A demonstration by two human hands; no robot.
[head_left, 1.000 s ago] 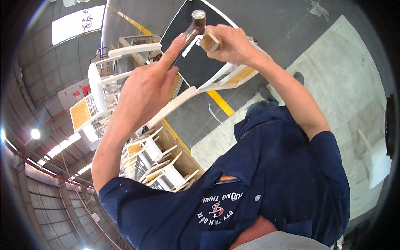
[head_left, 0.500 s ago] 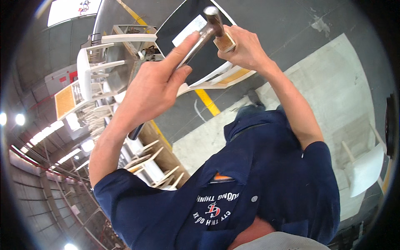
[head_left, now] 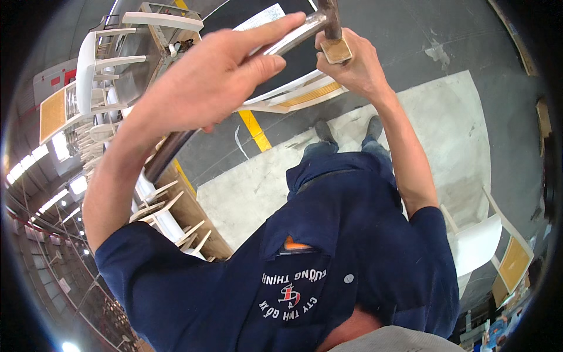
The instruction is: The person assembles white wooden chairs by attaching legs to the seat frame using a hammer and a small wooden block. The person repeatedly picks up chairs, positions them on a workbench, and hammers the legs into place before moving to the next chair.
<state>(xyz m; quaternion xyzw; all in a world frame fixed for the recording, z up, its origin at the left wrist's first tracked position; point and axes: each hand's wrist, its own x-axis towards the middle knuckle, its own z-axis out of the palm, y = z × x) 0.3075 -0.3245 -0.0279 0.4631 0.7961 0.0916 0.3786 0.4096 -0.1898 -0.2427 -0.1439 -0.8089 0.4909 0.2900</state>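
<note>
Setting: workshop floor (head_left: 410, 35) of dark grey, with a pale concrete patch (head_left: 446, 135) and a yellow painted line (head_left: 254, 129) crossing it; the fisheye view bends every edge near the rim.
Clothing: a navy work shirt (head_left: 328, 246) fills the lower middle, with a chest pocket and an orange item (head_left: 291, 245) peeping out of it; dark shoes (head_left: 324, 130) show on the pale patch beyond the shirt.
Left hand: the left hand (head_left: 217, 82) is raised and wrapped round a metal hammer handle (head_left: 287, 38), forefinger stretched along the shaft toward the head, the other fingers curled underneath in a firm clasp.
Right hand: the right hand (head_left: 358, 67) is lifted beside it, fingers pinched round a small wooden block (head_left: 336, 50), which it holds just under the hammer's head.
Hammer: the hammer head (head_left: 329, 17) stands at the top edge, touching or nearly touching the block; I cannot tell which.
Block position: between the two hands, above the white chair frame (head_left: 293, 94).
Chair frame: white slats with a woven tan panel, lying beneath the hands against a dark board (head_left: 258, 12).
Left side: stacked white chairs (head_left: 94, 70) with tan backs, and more chair parts on a wooden pallet (head_left: 187, 217).
Right side: another white chair (head_left: 481, 240) with a tan panel, well apart from the hands.
Far background: roof trusses and bright lamps (head_left: 76, 185) along the left rim.
</note>
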